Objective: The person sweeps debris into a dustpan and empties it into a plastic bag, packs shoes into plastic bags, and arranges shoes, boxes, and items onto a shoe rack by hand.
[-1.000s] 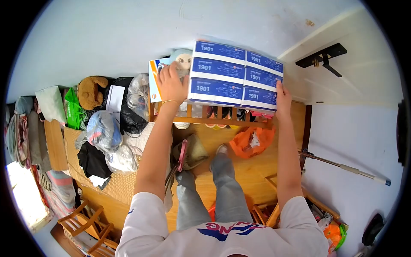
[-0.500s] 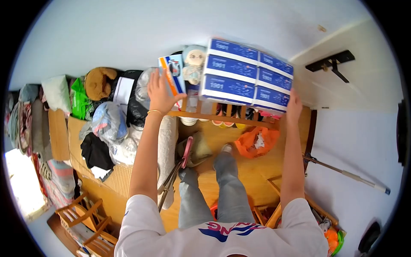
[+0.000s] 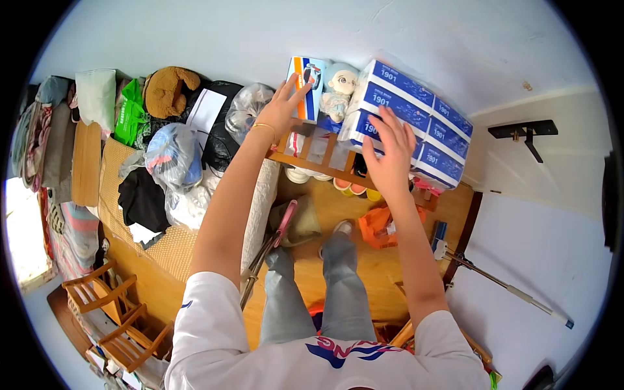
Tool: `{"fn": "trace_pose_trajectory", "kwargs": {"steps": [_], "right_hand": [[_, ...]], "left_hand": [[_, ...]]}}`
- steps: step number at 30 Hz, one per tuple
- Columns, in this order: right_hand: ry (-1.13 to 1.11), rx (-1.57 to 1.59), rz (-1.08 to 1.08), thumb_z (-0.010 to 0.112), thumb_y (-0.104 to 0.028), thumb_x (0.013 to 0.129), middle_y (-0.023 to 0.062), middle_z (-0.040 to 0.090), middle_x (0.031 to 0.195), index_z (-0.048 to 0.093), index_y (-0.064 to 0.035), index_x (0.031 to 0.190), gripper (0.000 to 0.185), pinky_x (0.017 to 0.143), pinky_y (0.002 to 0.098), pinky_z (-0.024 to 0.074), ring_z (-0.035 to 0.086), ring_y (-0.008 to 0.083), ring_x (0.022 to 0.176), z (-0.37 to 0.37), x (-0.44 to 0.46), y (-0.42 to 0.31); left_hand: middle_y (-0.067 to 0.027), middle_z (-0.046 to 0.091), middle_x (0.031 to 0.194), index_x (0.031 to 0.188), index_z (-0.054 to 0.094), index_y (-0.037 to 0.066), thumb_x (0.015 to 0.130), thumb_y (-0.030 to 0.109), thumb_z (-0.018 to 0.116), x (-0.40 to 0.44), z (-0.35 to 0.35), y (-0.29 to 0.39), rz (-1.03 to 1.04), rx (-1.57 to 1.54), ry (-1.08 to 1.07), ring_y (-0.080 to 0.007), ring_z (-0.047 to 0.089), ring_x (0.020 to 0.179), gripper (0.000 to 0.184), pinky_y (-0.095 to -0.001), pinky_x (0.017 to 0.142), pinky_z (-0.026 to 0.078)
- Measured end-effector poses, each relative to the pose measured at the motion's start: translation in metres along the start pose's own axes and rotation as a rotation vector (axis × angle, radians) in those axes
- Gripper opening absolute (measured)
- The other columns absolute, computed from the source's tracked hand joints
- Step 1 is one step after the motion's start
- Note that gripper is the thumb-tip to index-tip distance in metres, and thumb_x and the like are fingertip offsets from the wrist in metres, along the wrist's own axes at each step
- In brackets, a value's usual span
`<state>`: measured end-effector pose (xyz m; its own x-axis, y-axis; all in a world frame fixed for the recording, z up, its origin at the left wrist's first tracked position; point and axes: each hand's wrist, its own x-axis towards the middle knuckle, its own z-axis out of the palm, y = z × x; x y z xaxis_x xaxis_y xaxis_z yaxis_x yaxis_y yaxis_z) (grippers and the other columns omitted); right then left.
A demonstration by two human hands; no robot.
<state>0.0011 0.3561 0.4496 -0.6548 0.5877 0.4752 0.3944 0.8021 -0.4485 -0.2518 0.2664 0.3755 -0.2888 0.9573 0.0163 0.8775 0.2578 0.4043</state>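
Note:
A large pack of blue-and-white tissue boxes [image 3: 448, 136], marked 1901, stands on top of a wooden rack [image 3: 325, 167] against the wall, slightly turned. In front of its left part is my right hand [image 3: 392, 159], fingers spread, close to or touching the wrapping. A pale blue-haired doll [image 3: 338, 91] sits between that pack and a smaller white, blue and orange box [image 3: 312, 107]. My left hand [image 3: 283, 110], with a bracelet at the wrist, has its fingers apart over the smaller box's left side; whether they press on it I cannot tell.
Shoes [image 3: 348, 186] fill the rack's lower level. An orange bag [image 3: 377, 227] lies on the floor by my feet. To the left, a bed holds plastic bags [image 3: 172, 156], a black garment [image 3: 144, 203] and a brown plush item [image 3: 170, 91]. A mop [image 3: 507, 286] leans at the right.
My right hand has moved from the tissue pack's right side to its front left. The view has shifted, so the rack's items appear farther right. My left hand stays by the smaller box.

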Motion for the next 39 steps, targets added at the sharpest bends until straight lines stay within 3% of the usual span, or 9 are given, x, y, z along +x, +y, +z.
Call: {"fn": "trace_pose_trajectory", "kwargs": {"steps": [3,5,9,14,17,20,22,31,39], "right_hand": [[-0.073,-0.005,-0.072,0.064,-0.013,0.079,0.0115,0.057,0.126,0.062,-0.0049,0.108,0.029,0.108,0.046,0.0251,0.048,0.0246,0.125,0.016,0.014,-0.018],[-0.087,-0.011,-0.093,0.063,-0.012,0.08,0.0121,0.059,0.123,0.063,-0.0036,0.105,0.026,0.109,0.0469,0.0248,0.05,0.0243,0.123,0.025,0.021,-0.026],[-0.114,-0.061,-0.156,0.062,-0.012,0.08,0.0147,0.06,0.117,0.062,-0.0002,0.103,0.026,0.109,0.0468,0.0274,0.052,0.0257,0.119,0.046,0.026,-0.042],[-0.224,-0.097,-0.038,0.06,-0.009,0.081,0.0282,0.048,0.127,0.052,0.0065,0.114,0.037,0.104,0.0474,0.0346,0.049,0.0395,0.118,0.09,0.024,-0.068],[-0.204,-0.161,0.103,0.06,-0.005,0.079,0.0376,0.031,0.136,0.04,0.0113,0.122,0.05,0.102,0.0495,0.0353,0.04,0.0501,0.122,0.121,0.029,-0.057],[-0.134,-0.06,0.355,0.058,-0.006,0.081,0.0405,0.027,0.135,0.024,0.0122,0.132,0.064,0.101,0.05,0.0358,0.036,0.0515,0.123,0.139,0.041,-0.043],[-0.119,-0.071,0.437,0.059,-0.006,0.081,0.0389,0.028,0.135,0.022,0.0104,0.135,0.067,0.101,0.049,0.0368,0.037,0.0498,0.122,0.141,0.052,-0.049],[-0.469,-0.359,0.607,0.056,-0.008,0.084,0.0312,0.058,0.108,0.021,-0.0048,0.143,0.068,0.077,0.0448,0.0503,0.061,0.0405,0.095,0.152,0.091,-0.036],[-0.43,-0.225,0.593,0.072,-0.03,0.074,0.0233,0.065,0.103,0.025,-0.0061,0.14,0.084,0.079,0.0418,0.0525,0.065,0.0367,0.093,0.097,0.116,-0.069]], "left_hand": [[-0.013,0.014,0.155,0.145,0.028,0.028,0.067,0.01,0.079,-0.002,-0.011,-0.002,0.074,0.02,-0.001,-0.0347,0.03,0.137,0.095,-0.0405,0.104,0.042],[-0.0173,0.013,0.154,0.146,0.026,0.028,0.064,0.014,0.082,-0.009,-0.026,0.01,-0.224,-0.402,-0.094,-0.0353,0.038,0.132,0.1,-0.0407,0.101,0.044],[-0.0241,0.012,0.153,0.148,0.022,0.023,0.058,0.021,0.086,-0.017,-0.005,-0.001,-0.249,-0.422,0.113,-0.0317,0.055,0.117,0.11,-0.0392,0.098,0.046],[-0.0075,0.023,0.154,0.147,0.025,0.02,0.063,0.019,0.084,-0.01,-0.015,0.007,-0.275,-0.46,0.006,-0.0304,0.055,0.114,0.103,-0.0388,0.099,0.045],[-0.0155,0.03,0.15,0.148,0.024,0.021,0.063,0.022,0.084,-0.007,-0.01,-0.014,-0.203,-0.493,-0.017,-0.0334,0.038,0.133,0.103,-0.0391,0.105,0.039],[-0.0235,0.036,0.144,0.147,0.021,0.009,0.071,0.024,0.081,-0.01,0.001,-0.027,-0.245,-0.819,0.034,-0.0321,0.043,0.129,0.098,-0.0371,0.105,0.037],[-0.0306,0.041,0.137,0.145,0.02,-0.002,0.078,0.025,0.076,-0.009,0.015,-0.035,-0.311,-1.056,0.15,-0.0328,0.047,0.126,0.091,-0.0357,0.104,0.037],[-0.0253,0.043,0.136,0.146,0.021,0.003,0.086,0.016,0.068,-0.011,0.027,-0.05,-0.279,-0.983,0.116,-0.0319,0.041,0.129,0.078,-0.0396,0.104,0.038],[-0.024,0.043,0.138,0.146,0.017,-0.001,0.083,0.009,0.067,-0.01,0.028,-0.049,-0.314,-1.263,0.143,-0.0273,0.047,0.123,0.08,-0.0354,0.103,0.037]]}}
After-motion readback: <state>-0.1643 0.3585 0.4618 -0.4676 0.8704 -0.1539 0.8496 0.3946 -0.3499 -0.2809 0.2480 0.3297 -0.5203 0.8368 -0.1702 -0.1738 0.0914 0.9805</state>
